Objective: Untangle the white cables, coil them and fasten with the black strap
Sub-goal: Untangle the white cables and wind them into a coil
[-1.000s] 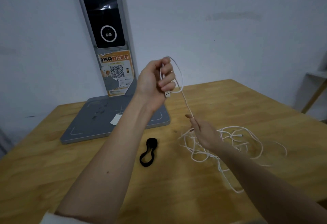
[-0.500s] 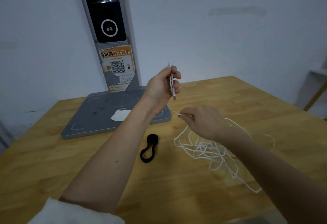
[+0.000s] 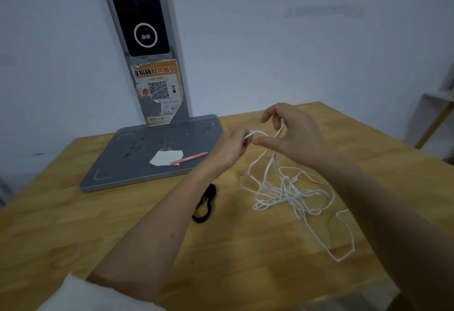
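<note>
A strand of the white cables (image 3: 282,192) is pinched by the left hand (image 3: 231,148) and by the right hand (image 3: 294,136) above the wooden table (image 3: 73,224). The tangle lies at 5 o'clock of the hands; the black strap (image 3: 205,203) lies at 7 o'clock. At 10 o'clock, a pen (image 3: 189,158) and paper scrap (image 3: 164,158) rest on the grey stand base (image 3: 137,160) before a white wall (image 3: 294,40).

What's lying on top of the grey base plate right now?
On the grey base plate lie a white paper scrap and an orange pen. The left hand covers its right corner.
</note>
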